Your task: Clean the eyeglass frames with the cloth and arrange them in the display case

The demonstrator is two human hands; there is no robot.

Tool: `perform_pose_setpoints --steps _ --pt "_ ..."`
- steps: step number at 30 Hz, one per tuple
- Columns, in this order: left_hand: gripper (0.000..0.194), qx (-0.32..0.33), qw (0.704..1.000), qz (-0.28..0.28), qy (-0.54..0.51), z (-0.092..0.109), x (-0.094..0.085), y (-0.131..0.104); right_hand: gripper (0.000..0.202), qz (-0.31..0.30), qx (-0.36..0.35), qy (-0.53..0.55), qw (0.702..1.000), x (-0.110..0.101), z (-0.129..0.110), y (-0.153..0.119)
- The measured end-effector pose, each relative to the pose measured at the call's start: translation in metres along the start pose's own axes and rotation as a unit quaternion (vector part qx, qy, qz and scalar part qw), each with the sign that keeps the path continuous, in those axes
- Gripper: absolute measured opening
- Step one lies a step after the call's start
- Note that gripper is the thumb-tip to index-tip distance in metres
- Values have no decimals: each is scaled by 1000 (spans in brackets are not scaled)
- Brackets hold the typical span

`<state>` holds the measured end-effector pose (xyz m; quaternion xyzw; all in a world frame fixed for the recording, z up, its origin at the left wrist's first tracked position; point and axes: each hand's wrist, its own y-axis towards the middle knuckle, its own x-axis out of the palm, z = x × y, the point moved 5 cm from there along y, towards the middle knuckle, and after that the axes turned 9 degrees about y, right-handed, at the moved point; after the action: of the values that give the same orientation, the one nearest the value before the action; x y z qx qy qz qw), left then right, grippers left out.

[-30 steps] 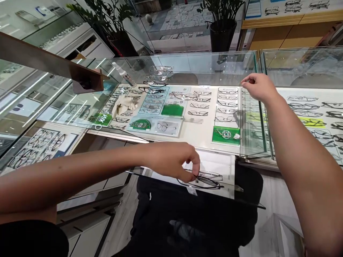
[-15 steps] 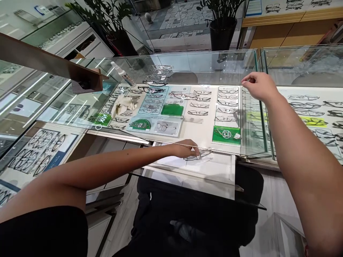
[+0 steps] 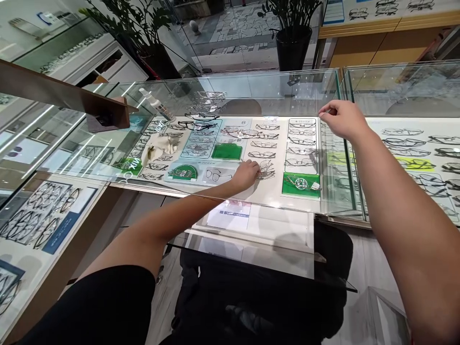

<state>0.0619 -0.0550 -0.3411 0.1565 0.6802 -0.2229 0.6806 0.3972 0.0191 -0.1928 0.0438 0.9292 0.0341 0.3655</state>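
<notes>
Item in hand: one pair of glasses [image 3: 266, 170], inside the case [image 3: 275, 194], just below the middle column of frames and left of the column on the white card [image 3: 290, 167]. Outline thin and partly blurred; lens detail not readable.

Handling (judged): light, stiff but springy at the hinges; lenses likely slick and easily smudged, thin rims easily bent. Best hold: bridge or a temple near its hinge, lightly, off the lenses.

Left hand [image 3: 246, 175]: reaching in from the front, fingertips pinched on the near end of the glasses. Right hand [image 3: 339, 117]: well apart from the left, raised near the glass seam, fingers curled, thumb near forefinger; cannot tell whether it holds the glass edge or nothing.

Counts, as far as can be made out:
- middle column frames [image 3: 264, 144]: 4, above the held pair;
- frames on the white card: 5, with 1 green card [image 3: 301, 184] below;
- green block [image 3: 226, 151]: 1; green half-round [image 3: 183, 171]: 1, beside 1 eyewear picture [image 3: 217, 175];
- spray bottle [image 3: 158, 105]: 1; cloth [image 3: 158, 147]: 1;
- dark frames [image 3: 196, 125] near the bottle: 2;
- printed sheet [image 3: 230, 214], front: 1;
- potted plants [image 3: 293, 45], behind: 2.
</notes>
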Motion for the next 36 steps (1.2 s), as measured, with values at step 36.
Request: perform_pose_setpoints --steps 36 --pt "43 121 990 11 73 -9 6 12 25 -14 -2 -20 1000 0 1 1"
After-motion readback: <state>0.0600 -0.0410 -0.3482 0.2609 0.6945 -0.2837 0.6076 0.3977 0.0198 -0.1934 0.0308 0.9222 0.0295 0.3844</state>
